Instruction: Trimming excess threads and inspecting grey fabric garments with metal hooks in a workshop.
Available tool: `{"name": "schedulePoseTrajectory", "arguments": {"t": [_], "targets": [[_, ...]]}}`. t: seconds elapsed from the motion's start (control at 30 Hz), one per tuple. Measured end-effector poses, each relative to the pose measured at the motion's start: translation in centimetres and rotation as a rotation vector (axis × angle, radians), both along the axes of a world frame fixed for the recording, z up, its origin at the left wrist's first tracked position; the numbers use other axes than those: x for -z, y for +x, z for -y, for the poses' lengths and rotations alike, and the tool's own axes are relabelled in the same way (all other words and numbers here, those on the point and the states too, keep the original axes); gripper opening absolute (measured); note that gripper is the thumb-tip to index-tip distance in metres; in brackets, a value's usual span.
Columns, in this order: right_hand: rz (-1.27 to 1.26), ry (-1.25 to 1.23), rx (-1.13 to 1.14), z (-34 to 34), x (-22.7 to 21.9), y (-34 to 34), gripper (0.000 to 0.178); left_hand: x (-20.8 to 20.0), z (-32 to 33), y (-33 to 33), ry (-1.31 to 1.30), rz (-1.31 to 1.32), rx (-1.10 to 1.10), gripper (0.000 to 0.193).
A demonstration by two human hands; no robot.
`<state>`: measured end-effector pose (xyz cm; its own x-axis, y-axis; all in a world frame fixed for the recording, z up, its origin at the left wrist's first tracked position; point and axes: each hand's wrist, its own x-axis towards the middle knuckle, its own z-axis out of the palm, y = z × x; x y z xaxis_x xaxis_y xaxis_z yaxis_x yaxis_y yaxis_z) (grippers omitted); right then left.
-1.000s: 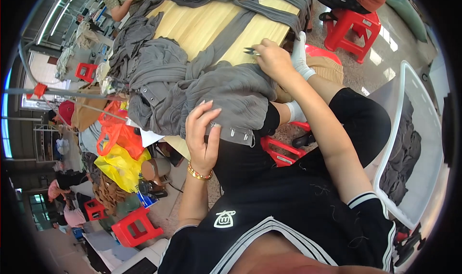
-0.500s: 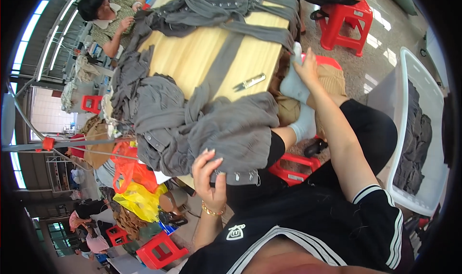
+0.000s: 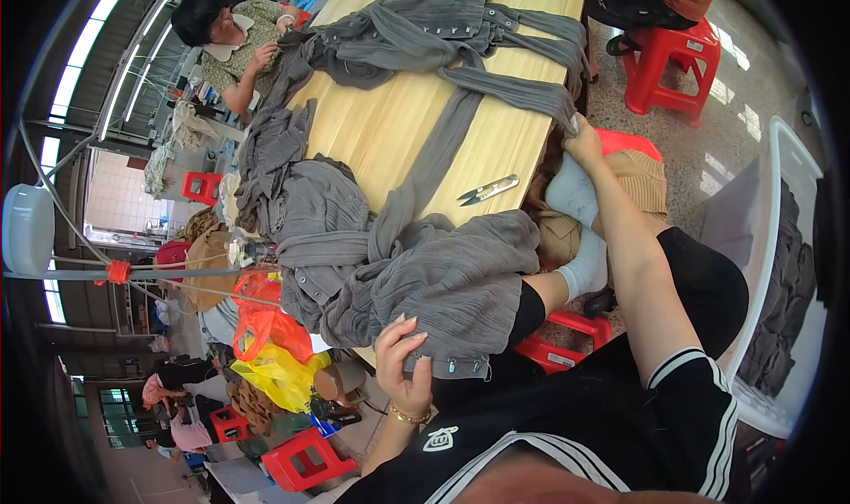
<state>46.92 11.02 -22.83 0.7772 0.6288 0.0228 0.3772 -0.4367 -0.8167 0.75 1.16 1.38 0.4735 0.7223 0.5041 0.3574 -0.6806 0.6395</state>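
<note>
A crinkled dark grey garment (image 3: 443, 274) with small buttons lies over the near table edge and my lap. My left hand (image 3: 403, 362) rests on its lower edge, fingers curved and thumb apart, beside small metal pins or clips on the hem. My right hand (image 3: 584, 146) is stretched to the table's right edge, its fingers closed on the end of a long grey fabric strap (image 3: 522, 92). Directly below it is my socked foot (image 3: 571, 194). Thread snips (image 3: 489, 190) lie on the wooden table (image 3: 390, 119) between the strap and the garment.
More grey garments (image 3: 381, 39) cover the table's far side, where another person (image 3: 243, 48) handles cloth. A white bin (image 3: 761, 265) of dark cloth stands at right. Red stools (image 3: 673, 70) stand around. Yellow (image 3: 279, 371) and red plastic bags lie at left.
My right hand has gone from open beside my foot to closed on the strap's end at the table edge. My left hand stays on the garment hem. The whole view has shifted slightly.
</note>
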Motion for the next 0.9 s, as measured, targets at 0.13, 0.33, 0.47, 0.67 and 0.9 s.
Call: {"name": "schedulePoseTrajectory", "arguments": {"t": [0.13,0.33,0.47,0.67,0.9], "targets": [[-0.025,-0.045,-0.022,-0.3,0.7,0.4,0.078,0.1,-0.2,0.2,0.009,0.014,0.017,0.025],[-0.019,0.032,0.057,0.4,1.2,-0.3,0.085,0.1,0.1,0.1,-0.015,0.003,0.000,0.026],[-0.061,-0.003,0.118,0.3,1.1,-0.6,0.086,0.2,0.3,0.1,-0.009,0.004,-0.008,0.026],[-0.110,0.098,-0.073,-0.3,2.0,1.5,0.074,0.0,0.1,-0.2,0.013,0.000,0.019,0.026],[-0.038,-0.039,0.050,0.0,1.8,0.2,0.086,0.0,0.1,-0.2,-0.007,-0.001,0.004,0.026]]}}
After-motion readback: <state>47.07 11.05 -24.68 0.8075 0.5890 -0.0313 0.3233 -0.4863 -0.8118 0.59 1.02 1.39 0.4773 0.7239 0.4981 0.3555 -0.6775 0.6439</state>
